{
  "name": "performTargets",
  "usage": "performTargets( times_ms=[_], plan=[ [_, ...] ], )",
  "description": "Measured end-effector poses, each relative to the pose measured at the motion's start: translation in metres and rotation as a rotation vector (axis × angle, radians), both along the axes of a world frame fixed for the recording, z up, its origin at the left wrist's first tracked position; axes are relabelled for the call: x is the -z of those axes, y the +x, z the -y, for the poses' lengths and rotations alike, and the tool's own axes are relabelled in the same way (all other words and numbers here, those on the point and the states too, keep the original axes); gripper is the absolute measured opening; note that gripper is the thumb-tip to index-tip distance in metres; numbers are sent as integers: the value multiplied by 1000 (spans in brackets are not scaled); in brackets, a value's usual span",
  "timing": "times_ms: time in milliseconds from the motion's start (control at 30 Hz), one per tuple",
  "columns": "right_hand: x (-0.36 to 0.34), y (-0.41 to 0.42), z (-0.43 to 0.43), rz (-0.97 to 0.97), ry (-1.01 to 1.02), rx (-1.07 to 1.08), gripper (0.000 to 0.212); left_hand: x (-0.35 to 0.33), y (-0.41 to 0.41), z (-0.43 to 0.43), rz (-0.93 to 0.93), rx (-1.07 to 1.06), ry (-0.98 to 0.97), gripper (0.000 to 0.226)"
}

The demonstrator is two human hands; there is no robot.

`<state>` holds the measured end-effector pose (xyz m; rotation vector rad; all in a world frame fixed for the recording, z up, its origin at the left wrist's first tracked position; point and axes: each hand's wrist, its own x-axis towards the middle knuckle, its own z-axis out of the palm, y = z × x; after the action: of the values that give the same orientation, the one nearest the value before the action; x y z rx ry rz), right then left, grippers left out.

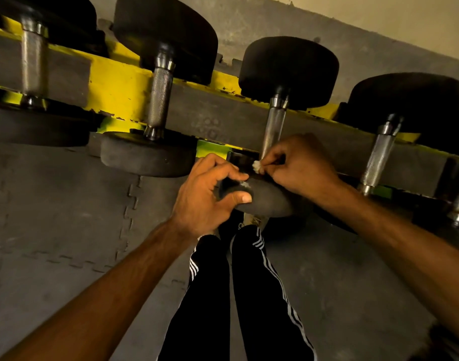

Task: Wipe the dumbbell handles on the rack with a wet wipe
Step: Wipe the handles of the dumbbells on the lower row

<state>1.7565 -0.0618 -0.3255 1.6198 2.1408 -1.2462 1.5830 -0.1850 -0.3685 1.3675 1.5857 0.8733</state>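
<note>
**A:** We're down at the rack [119, 87], and all the action is on one handle [275, 128]. The right hand [298, 165] pinches a small balled-up wet wipe [256, 166] between thumb and fingertips. It's pressed to the handle's near end, right where the bar meets the near head [267, 201].

**B:** And the left hand [205, 199]?

**A:** It grips that near head, just below the handle, with the fingers curled over the top and the thumb against the face. It looks like a steadying hold to me.

**B:** So which step are we in?

**A:** I'd call it mid-wipe on this bar, working the bottom collar. The knurled steel above the wipe runs bare up to the far head [288, 71]. Whether it's clean, I can't tell.

**B:** What does the next move ask for?

**A:** My read is to wrap the wipe round the handle and slide it up toward the far head, twisting with firm pressure. That wad is tiny, so opening it out would cover more steel. After that, there's the left neighbour [159, 100] and the right neighbour [378, 157], one on each side of this handle. Neither hand is on them.
</note>
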Motion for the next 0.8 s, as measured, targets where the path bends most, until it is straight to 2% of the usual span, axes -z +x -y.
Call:
performTargets(
  times_ms=[233, 367, 467, 567, 633, 800],
  plan=[
    [12, 13, -7, 123, -190, 348, 15, 1, -3, -2, -7, 35, -9, 37],
    [28, 21, -9, 65, -275, 460, 22, 3, -3, 0, -1, 30, 16, 37],
    [44, 17, -15, 17, -332, 408, 27, 3, -2, 1, -4, 21, 25, 36],
    [57, 7, -25, 96, -433, 251, 15, 3, -2, 1, -6, 27, 13, 37],
    [61, 7, -29, 110, -526, 190, 17, 3, -3, 0, -5, 31, 4, 37],
    [60, 23, -34, -60, -690, 205, 21, 1, -5, -2, 4, 54, -21, 36]
  ],
)
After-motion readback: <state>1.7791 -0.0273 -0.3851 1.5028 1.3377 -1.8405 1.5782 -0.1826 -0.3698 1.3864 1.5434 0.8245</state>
